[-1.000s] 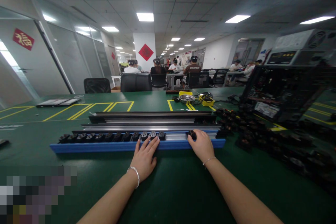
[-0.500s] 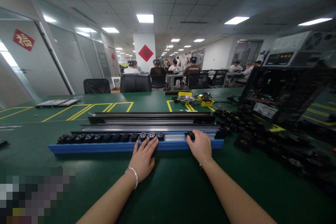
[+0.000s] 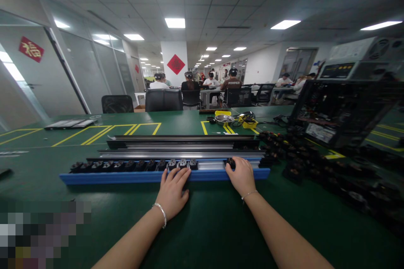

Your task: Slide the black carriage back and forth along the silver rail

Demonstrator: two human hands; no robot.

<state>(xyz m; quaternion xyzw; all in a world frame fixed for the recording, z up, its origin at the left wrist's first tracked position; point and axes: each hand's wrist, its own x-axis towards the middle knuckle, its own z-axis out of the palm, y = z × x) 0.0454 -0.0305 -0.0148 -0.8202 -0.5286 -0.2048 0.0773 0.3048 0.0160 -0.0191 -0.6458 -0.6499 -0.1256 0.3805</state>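
A long blue rail (image 3: 110, 177) lies across the green table (image 3: 205, 227) in front of me, with a row of several black socket modules (image 3: 135, 164) seated in its left half. My left hand (image 3: 172, 191) rests flat on the rail's front edge, fingers stretched out and touching the last modules in the row. My right hand (image 3: 242, 175) is curled on a single black socket module (image 3: 230, 162) further right on the rail. Behind the blue rail lie two more metal rails (image 3: 179, 146), dark and silver.
A heap of loose black socket modules (image 3: 303, 159) spreads over the table at the right, under an open computer case (image 3: 341, 109). A metal bowl (image 3: 223, 118) and yellow items sit farther back. Office chairs (image 3: 163, 99) and seated people are beyond the table.
Both hands stay on the rail almost unmoved; the view has shifted only slightly.
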